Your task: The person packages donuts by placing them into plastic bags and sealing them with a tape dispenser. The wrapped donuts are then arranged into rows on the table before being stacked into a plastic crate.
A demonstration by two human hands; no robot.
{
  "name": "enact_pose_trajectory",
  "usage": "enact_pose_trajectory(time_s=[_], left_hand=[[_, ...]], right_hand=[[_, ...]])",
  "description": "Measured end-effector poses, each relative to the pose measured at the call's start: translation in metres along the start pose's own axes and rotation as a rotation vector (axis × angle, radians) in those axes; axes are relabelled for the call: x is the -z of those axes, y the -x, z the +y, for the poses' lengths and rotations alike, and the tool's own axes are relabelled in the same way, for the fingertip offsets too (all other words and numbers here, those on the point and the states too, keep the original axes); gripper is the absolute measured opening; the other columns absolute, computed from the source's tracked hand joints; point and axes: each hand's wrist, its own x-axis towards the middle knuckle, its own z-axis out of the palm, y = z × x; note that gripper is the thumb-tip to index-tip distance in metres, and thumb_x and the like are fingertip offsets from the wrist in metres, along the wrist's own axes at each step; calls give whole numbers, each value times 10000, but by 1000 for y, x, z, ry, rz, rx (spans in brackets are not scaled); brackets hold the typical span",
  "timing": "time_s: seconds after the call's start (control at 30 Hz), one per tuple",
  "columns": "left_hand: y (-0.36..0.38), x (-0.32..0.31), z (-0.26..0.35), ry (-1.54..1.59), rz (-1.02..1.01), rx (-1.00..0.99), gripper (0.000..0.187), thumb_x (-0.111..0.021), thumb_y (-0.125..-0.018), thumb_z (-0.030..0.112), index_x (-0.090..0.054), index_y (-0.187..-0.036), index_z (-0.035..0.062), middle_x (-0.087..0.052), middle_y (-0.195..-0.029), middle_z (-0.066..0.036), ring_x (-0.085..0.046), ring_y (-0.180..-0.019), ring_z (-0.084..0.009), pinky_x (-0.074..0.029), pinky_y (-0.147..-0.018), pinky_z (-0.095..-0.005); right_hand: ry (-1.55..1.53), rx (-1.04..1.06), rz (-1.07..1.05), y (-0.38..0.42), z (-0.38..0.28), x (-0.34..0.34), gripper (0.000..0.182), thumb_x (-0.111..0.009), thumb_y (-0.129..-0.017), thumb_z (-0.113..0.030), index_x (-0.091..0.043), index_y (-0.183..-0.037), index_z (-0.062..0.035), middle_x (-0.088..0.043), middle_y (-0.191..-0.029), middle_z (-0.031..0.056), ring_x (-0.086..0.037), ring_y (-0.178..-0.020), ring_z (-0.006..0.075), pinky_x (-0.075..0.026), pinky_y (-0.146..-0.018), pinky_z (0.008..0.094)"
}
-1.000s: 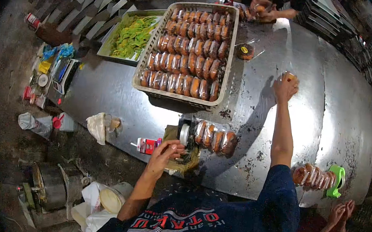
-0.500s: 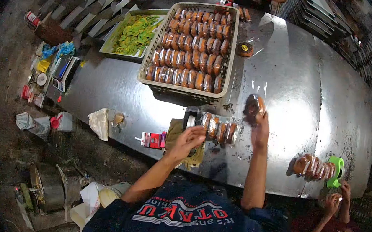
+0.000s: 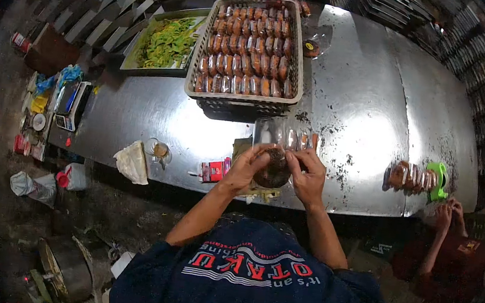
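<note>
In the head view, a round brown cake (image 3: pixel 271 170) in clear plastic wrap is held up close to me, over the table's near edge. My left hand (image 3: pixel 246 169) pinches its left side, fingers closed. On the other side my right hand (image 3: pixel 309 176) grips the wrap near the cake's upper right. Just beyond the hands stands a short row of wrapped cakes (image 3: pixel 303 139), partly hidden by them. A dark greenish cloth (image 3: pixel 242 145) shows behind my left hand.
A plastic crate (image 3: pixel 242 99) packed with wrapped cakes stands at the back, beside a tray (image 3: pixel 162 72) of green-yellow pieces. Left lie a red pack (image 3: pixel 214 171), a glass (image 3: pixel 160 151) and a pale cloth (image 3: pixel 132 162). Right, a co-worker's hands (image 3: pixel 448 212) are near a green tape dispenser (image 3: pixel 439 181).
My right hand has brought the wrapped cake from the right of the row toward me. My left hand has left the row's near side and now holds the cake too.
</note>
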Motion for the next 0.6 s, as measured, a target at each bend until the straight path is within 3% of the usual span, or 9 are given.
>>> enact_pose_trajectory(time_s=[0.07, 0.17, 0.27, 0.37, 0.47, 0.5, 0.57, 0.6], left_hand=[[8, -4, 9, 221, -5, 32, 345, -692, -930, 199, -623, -1205, 2, -688, -1093, -80, -659, -987, -142, -548, -873, -286], [15, 5, 8, 127, 48, 39, 265, -641, -963, 183, -661, -1142, -11, -698, -1056, -86, -672, -939, -143, -566, -850, -295], [25, 4, 22, 311, 81, 106, 244, -612, -979, 173, -673, -1113, -22, -705, -1033, -93, -678, -911, -141, -572, -812, -293], [20, 25, -1, 18, 148, -36, 242, -575, -1000, 165, -671, -1127, -17, -708, -1021, -92, -672, -920, -135, -555, -821, -277], [29, 16, 9, -267, 160, -155, 253, -547, -1017, 174, -669, -1134, -14, -713, -985, -61, -664, -900, -119, -531, -844, -260], [33, 13, 14, -236, 115, -169, 257, -559, -1008, 176, -663, -1143, -17, -702, -1025, -74, -652, -945, -136, -515, -876, -278], [39, 7, 23, -173, 28, -199, 272, -584, -992, 179, -650, -1163, -23, -680, -1105, -101, -629, -1037, -170, -482, -940, -315], [36, 9, 23, -429, 106, -355, 293, -604, -975, 181, -639, -1179, -26, -650, -1160, -120, -598, -1094, -198, -460, -966, -337]], right_hand=[[12, 39, 78, 5, -7, -10, 109, -687, -893, -91, -702, -901, 17, -648, -807, 104, -627, -725, 210, -484, -663, 323], [-107, -183, 96, 25, 4, -23, 120, -694, -889, -89, -684, -851, 24, -633, -767, 101, -632, -724, 218, -482, -662, 323], [-422, -513, -85, 38, 34, -27, 112, -670, -898, -66, -650, -968, 18, -627, -843, 126, -648, -801, 243, -505, -717, 345], [143, 70, 303, 39, -17, -48, 302, -647, -909, -64, -574, -1194, 2, -627, -1064, 187, -652, -949, 283, -521, -813, 375], [327, 395, 257, 48, -27, -60, 519, -636, -910, -66, -431, -1385, -13, -545, -1292, 223, -622, -1081, 328, -515, -884, 405], [234, 324, 280, 51, -35, -69, 509, -667, -916, -127, -485, -1378, -14, -599, -1259, 223, -640, -1059, 296, -510, -890, 382], [-117, -101, 83, 59, -17, -69, 433, -674, -926, -166, -555, -1311, -9, -658, -1156, 177, -650, -1004, 245, -507, -887, 352], [-293, -308, -23, 56, -18, -67, 400, -678, -931, -186, -591, -1278, -7, -688, -1104, 153, -655, -976, 219, -505, -886, 337]])
